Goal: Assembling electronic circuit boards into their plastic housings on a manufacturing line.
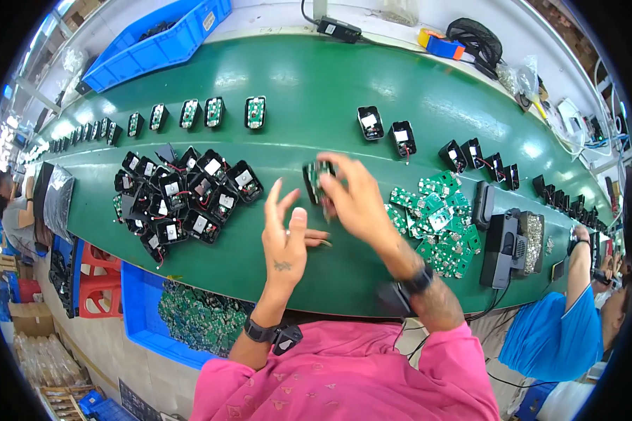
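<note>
My right hand (358, 200) grips a small black plastic case with a green circuit board (316, 175) in its mouth, held above the green bench. Close by on the left, my left hand (286, 249) is empty, its fingers spread and thumb up. A pile of black cases (179, 193) with white labels and thin red wires lies left of my hands. To the right is a heap of loose green circuit boards (439, 221), partly behind my right forearm. Farther off, a row of cases with boards in them (255, 112) runs left; open cases (370, 123) stand on the right.
Black devices (500, 249) and a tray of small metal parts (531, 242) sit at the bench's right. A blue bin (154, 45) stands far left; another blue bin (137, 302) with boards is below the near edge. Co-workers sit left (17, 217) and right (555, 330).
</note>
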The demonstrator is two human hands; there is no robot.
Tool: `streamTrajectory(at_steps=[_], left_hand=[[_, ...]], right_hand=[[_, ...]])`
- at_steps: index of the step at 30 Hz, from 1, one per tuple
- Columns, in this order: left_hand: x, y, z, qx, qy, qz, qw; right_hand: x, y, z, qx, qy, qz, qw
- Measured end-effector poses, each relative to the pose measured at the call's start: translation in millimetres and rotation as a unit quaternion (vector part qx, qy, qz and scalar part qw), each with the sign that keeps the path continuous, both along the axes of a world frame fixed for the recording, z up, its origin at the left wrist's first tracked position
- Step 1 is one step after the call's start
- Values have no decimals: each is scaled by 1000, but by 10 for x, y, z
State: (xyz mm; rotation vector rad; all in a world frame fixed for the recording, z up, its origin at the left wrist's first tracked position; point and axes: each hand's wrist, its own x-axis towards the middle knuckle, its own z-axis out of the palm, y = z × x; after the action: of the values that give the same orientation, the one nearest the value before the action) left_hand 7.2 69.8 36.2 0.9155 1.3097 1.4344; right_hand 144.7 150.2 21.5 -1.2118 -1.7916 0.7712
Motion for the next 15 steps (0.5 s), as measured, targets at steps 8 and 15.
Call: streamTrajectory(at_steps=[8, 15], left_hand=[[-11, -225, -331, 30, 159, -34, 986], [5, -245, -370, 59, 139, -22, 988]], right_hand=[[-583, 1243, 132, -42, -179, -111, 977], [89, 1002, 446, 205, -442, -228, 843]])
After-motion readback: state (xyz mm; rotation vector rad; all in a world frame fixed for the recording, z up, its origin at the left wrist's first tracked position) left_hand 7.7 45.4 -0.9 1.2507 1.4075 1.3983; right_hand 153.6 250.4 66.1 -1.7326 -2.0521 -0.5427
